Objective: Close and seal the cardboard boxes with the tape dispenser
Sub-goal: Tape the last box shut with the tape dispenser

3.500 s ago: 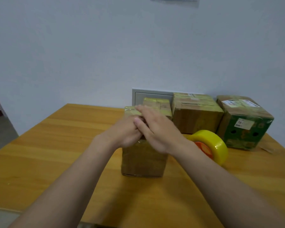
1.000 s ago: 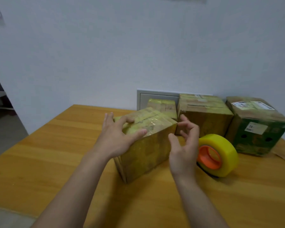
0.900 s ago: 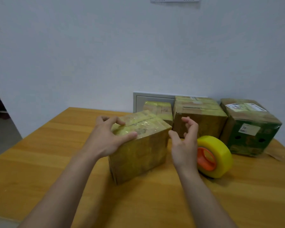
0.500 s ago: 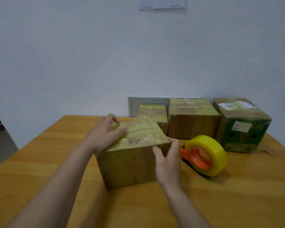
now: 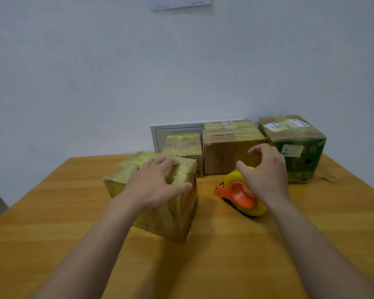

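Yellowish tape already covers the top of the nearest cardboard box (image 5: 166, 221), which sits on the wooden table (image 5: 225, 262) turned corner-on towards me. I have the left hand (image 5: 156, 184) lying flat on its lid, fingers straight and spread, thumb out along the near right edge. The right hand (image 5: 267, 171) hangs arched over the tape dispenser (image 5: 241, 196), thumb and fingers curved and apart. I cannot tell whether the thumb touches the roll, and nothing is gripped yet. The dispenser, a yellow roll on an orange holder, stands on edge just right of the near box.

I judge the task well along. Three more boxes stand in a row against the wall: a small box (image 5: 183, 144), a plain brown box (image 5: 222, 156) and a green printed box (image 5: 302, 160) with white labels. All three are closed, with glossy tape across their tops. The near box looks closed and taped too, though I cannot see every seam. One more strip may be what is left, and the dispenser must be picked up first.

The table is honey-coloured wood with visible grain. A scrap of cardboard (image 5: 328, 177) lies at its far right. Behind it is a plain pale wall with a grey panel (image 5: 175, 131) low down and the lower edge of a white sheet (image 5: 179, 4) at the top.
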A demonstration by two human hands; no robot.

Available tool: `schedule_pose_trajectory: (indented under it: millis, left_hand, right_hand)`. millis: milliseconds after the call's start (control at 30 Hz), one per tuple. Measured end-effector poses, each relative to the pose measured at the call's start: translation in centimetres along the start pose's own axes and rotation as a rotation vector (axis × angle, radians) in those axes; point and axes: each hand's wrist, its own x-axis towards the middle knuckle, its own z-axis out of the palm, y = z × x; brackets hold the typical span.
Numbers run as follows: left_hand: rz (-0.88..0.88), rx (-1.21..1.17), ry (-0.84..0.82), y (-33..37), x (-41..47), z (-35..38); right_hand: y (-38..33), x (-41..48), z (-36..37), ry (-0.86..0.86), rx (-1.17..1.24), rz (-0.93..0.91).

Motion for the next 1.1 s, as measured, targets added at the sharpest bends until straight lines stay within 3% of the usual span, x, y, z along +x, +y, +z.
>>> schedule_pose_trajectory:
  millis: [100,200,400,500,700,933,1100]
  left_hand:
    - [0.14,-0.183,-0.076,-0.1,-0.6,-0.5]
    - [0.218,-0.277,-0.127,0.8,-0.6,-0.9]
    - [0.253,-0.36,-0.152,1.5,0.6,-0.4]
    - [0.251,-0.423,-0.184,1.3,0.9,-0.5]
    - [0.321,-0.421,-0.242,1.5,0.3,-2.1]
    - [0.374,-0.582,0.045,6.0,-0.3,-3.3]
    - [0.441,-0.549,0.098,7.7,-0.6,-4.7]
  right_hand:
    - [3.8,2.1,-0.1,-0.272,-0.138,0.299]
    - [5.1,2.4,-0.1,-0.485,0.062,0.509]
    - [6.3,1.0,-1.3,-0.58,0.337,0.493]
    - [6.6,0.4,-3.1,-0.572,0.376,0.402]
    - [6.6,1.4,-8.0,-0.336,0.673,0.181]
    - [3.0,1.7,-11.5,-0.337,0.853,-0.101]
    - [-0.2,1.4,-11.8,-0.384,0.882,-0.208]
